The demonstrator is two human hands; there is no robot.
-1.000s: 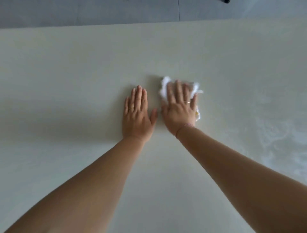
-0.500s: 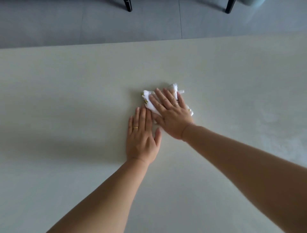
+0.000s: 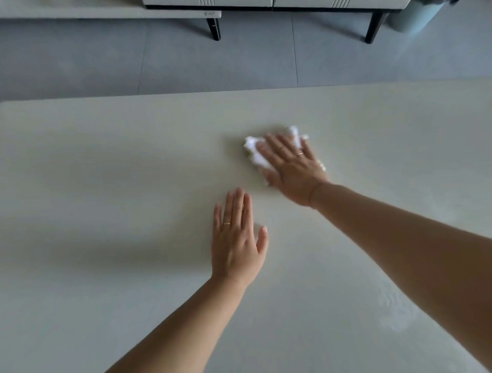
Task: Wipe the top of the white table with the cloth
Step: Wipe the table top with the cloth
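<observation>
right hand (image 3: pixel 291 170) pressed flat on cloth (image 3: pixel 255 153), grip spread | left hand (image 3: pixel 237 239) flat on table (image 3: pixel 106 159), grip empty, spread

Grey tiled floor (image 3: pixel 213 61); pale cabinet (image 3: pixel 266 3) on dark legs; bin (image 3: pixel 415 16).

Most of the cloth (image 3: pixel 254 154) was hidden under the right hand (image 3: pixel 292 170), itself smeared by motion blur. Beyond the table (image 3: pixel 106 159), the cabinet (image 3: pixel 266 4) was cut off by the top edge, only its dark legs being seen.
</observation>
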